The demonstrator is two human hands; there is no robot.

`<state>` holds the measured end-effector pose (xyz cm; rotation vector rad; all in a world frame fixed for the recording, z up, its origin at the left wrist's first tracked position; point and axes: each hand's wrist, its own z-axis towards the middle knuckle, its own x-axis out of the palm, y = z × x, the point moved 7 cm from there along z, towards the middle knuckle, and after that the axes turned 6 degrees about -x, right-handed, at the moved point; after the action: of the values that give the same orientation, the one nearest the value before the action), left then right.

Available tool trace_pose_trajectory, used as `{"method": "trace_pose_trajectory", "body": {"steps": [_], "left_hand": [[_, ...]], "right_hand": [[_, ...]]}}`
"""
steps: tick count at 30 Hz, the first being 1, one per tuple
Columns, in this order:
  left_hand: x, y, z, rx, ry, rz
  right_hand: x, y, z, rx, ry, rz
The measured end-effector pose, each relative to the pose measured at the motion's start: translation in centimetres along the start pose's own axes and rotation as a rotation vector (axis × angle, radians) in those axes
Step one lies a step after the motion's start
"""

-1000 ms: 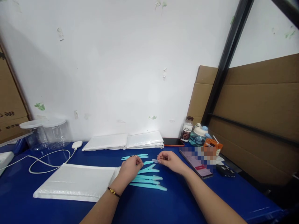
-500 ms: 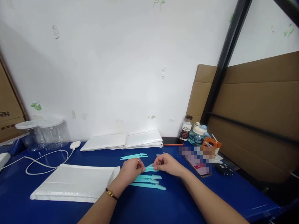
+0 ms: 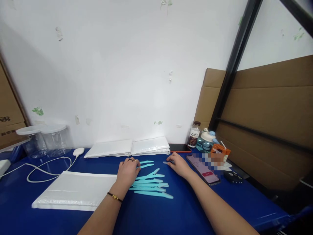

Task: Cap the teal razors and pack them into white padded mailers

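Several turquoise eyebrow razors [image 3: 149, 189] lie in a row on the blue tabletop, their capped blade ends toward the right. One razor [image 3: 155, 171] in the row crosses the one beside it at an angle. Farther back, my left hand [image 3: 128, 171] has its fingers curled over the handle ends of two uncapped razors [image 3: 146, 165]; its exact grip is partly hidden. To the right, my right hand [image 3: 179, 164] pinches at a small clear blade cap [image 3: 165, 162] on the table, the fingertips closed around its right end.
A white padded mailer [image 3: 75, 191] lies at left, with more mailers [image 3: 150, 146] against the wall. Clear jars [image 3: 56, 142] and a white charger cable [image 3: 51, 160] are at far left. At right are phones [image 3: 204, 169], a bottle [image 3: 194, 134], a water cup [image 3: 205, 142] and an orange carton [image 3: 219, 151].
Both hands have parted from the razor they held together, which now lies in the row. My left hand moved back and left to the uncapped razors; my right hand moved back to the clear cap.
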<state>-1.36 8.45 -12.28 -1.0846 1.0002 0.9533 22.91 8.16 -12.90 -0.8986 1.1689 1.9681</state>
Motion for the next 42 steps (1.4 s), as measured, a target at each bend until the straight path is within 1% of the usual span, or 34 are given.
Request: {"method": "trace_pose_trajectory", "body": {"steps": [3,6,8,10,13,18,22,25,27,28,30,31,32,33,35,37,39,42], "left_hand": [[0.1,-0.2,0.0,-0.012,0.026,-0.021],[0.2,-0.4,-0.1,-0.004,0.046,-0.049],[0.1,-0.7,-0.2,0.016,0.055,-0.070],[-0.1,-1.0,-0.2,0.028,0.055,-0.094],[-0.3,-1.2,-0.2,0.021,0.061,-0.141],[-0.4,-1.6,-0.2,0.020,0.083,-0.183],[-0.6,-2.5,-0.4,0.069,0.092,-0.191],[-0.5,-3.0,-0.7,0.115,0.118,-0.190],[-0.5,-3.0,-0.8,0.129,0.120,-0.187],[-0.5,-2.8,-0.7,0.128,0.099,-0.184],[-0.7,-2.1,-0.4,0.099,0.030,-0.161],[-0.7,-1.6,-0.2,0.071,-0.004,-0.138],[-0.6,-1.0,0.0,0.036,-0.026,-0.108],[-0.4,-0.4,0.2,0.000,-0.035,-0.076],[0.1,0.6,0.6,-0.060,-0.023,-0.028],[0.5,1.2,0.7,-0.088,0.004,-0.019],[0.7,1.4,0.8,-0.101,0.025,-0.039],[0.7,1.5,0.8,-0.117,0.040,-0.070]], "right_hand": [[0.7,0.6,0.1,0.021,0.020,-0.019],[1.1,1.3,0.2,-0.013,0.050,0.012],[1.2,1.8,0.1,-0.035,0.053,0.079],[1.1,2.2,0.0,-0.034,0.046,0.193],[0.9,2.6,-0.2,-0.039,0.044,0.322],[0.9,3.4,-0.4,-0.065,0.058,0.352],[1.4,4.6,-0.6,-0.079,0.079,0.378],[1.7,5.1,-0.8,-0.082,0.144,0.394],[1.3,4.5,-0.7,-0.077,0.155,0.382],[0.8,3.8,-0.6,-0.064,0.119,0.363],[-1.0,1.7,-0.3,-0.007,-0.029,0.287],[-1.9,0.3,-0.3,0.047,-0.117,0.230],[-2.4,-1.0,-0.3,0.098,-0.166,0.158],[-2.7,-2.2,-0.4,0.136,-0.179,0.084],[-2.3,-3.8,-0.4,0.199,-0.136,-0.017],[-1.3,-4.5,-0.3,0.223,-0.079,-0.043],[-0.2,-4.2,-0.2,0.205,-0.049,-0.013],[0.8,-2.6,0.0,0.123,-0.013,0.062]]}}
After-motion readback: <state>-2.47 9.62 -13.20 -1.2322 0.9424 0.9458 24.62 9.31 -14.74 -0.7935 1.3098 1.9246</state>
